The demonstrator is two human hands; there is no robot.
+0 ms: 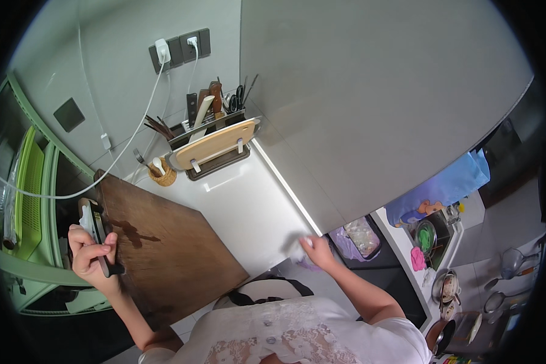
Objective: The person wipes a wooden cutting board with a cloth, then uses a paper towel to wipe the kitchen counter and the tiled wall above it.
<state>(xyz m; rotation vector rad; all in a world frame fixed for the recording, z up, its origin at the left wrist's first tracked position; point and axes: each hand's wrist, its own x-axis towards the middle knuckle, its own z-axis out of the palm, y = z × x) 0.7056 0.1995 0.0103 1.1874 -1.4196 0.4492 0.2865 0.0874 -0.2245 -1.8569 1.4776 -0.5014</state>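
Observation:
My left hand point(88, 259) grips the black handle point(101, 236) on the edge of a thick wooden chopping board point(177, 245). A dark wet patch marks the board's face. Just above my fingers, a white crumpled thing point(85, 216) shows behind the handle; I cannot tell what it is. My right hand point(319, 253) is at the front right corner of the white countertop point(236, 214), its fingers closed around a white wipe or tissue point(300, 249) that is blurred.
At the wall stands a knife rack point(209, 136) with knives, scissors and a light cutting board. Beside it is a wicker cup point(164, 175) holding a fork and spoon. A white cable point(136, 125) hangs across the left. A grey panel point(368, 100) rises at right; a green shelf point(41, 268) stands left.

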